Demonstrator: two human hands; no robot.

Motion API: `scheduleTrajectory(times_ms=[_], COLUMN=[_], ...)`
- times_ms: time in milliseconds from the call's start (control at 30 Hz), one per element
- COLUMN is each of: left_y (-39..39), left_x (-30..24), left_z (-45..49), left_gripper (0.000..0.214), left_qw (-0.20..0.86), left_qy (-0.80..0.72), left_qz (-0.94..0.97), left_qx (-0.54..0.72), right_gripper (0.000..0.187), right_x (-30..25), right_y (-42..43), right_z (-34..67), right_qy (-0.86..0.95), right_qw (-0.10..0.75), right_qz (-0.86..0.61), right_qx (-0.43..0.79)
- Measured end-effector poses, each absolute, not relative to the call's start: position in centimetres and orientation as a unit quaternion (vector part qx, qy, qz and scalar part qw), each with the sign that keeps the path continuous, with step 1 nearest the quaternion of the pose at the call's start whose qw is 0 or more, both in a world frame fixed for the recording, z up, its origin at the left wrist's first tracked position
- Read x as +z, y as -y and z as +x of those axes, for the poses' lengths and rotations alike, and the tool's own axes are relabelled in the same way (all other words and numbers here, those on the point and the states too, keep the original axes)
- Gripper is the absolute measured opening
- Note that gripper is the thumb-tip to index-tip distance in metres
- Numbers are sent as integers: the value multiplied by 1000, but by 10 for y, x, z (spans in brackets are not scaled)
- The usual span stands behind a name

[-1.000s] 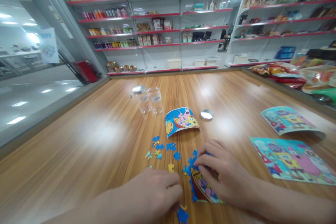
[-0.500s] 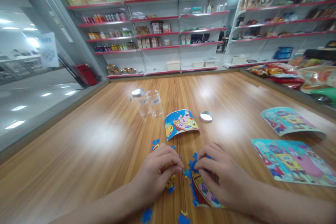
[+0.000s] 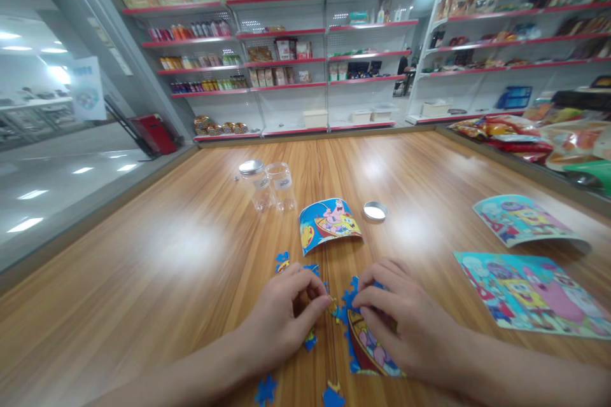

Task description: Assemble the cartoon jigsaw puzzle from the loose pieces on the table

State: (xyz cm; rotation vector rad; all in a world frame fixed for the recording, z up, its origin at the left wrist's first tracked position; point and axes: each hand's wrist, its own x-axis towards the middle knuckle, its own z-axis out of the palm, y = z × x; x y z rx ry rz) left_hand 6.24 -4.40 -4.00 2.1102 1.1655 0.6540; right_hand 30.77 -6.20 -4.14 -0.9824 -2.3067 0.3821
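A partly joined cartoon puzzle [image 3: 370,350] lies on the wooden table [image 3: 191,248] close to me. My right hand [image 3: 405,318] rests on its upper edge with fingers curled and pressed onto the pieces. My left hand [image 3: 286,315] pinches a small puzzle piece [image 3: 332,306] between thumb and fingers, right at the puzzle's left edge. Loose blue pieces [image 3: 283,261] lie beyond and under that hand, and two more loose pieces [image 3: 265,389] sit near the table's front edge.
A curled reference picture [image 3: 329,222] stands behind the hands. Two clear jars [image 3: 270,186], one capped, and a loose lid [image 3: 375,210] sit farther back. Two finished puzzle sheets [image 3: 529,289] lie at the right. Shop shelves line the walls.
My left hand went forward from the near edge to the loose pieces, took one, and now holds it at the puzzle's left edge. The right hand has stayed on the puzzle.
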Motion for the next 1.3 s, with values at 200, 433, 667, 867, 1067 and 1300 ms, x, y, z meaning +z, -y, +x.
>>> scheduleTrajectory(times_ms=[200,433,667,867,1067,1300], left_y=[45,44,44,45,46,50], left_x=[-38,-39,-44,-43,-34,-33], left_z=[64,63,62,65,65,62], left_gripper=[15,14,11,14,11,10], left_qw=[302,302,279,231,220,154], left_qy=[-433,-423,-375,-356,-328,-271], left_qz=[819,829,858,883,892,929], left_qx=[225,204,213,203,222,201], right_gripper=[17,18,17,17,17,18], right_x=[-41,-41,-42,-44,-44,-45], right_y=[60,62,62,62,63,61], right_z=[306,306,306,306,307,308], right_qy=[869,868,868,869,869,866], right_qw=[298,297,298,299,299,292], right_qz=[-367,-369,-368,-366,-369,-384], right_qx=[144,147,147,145,141,129])
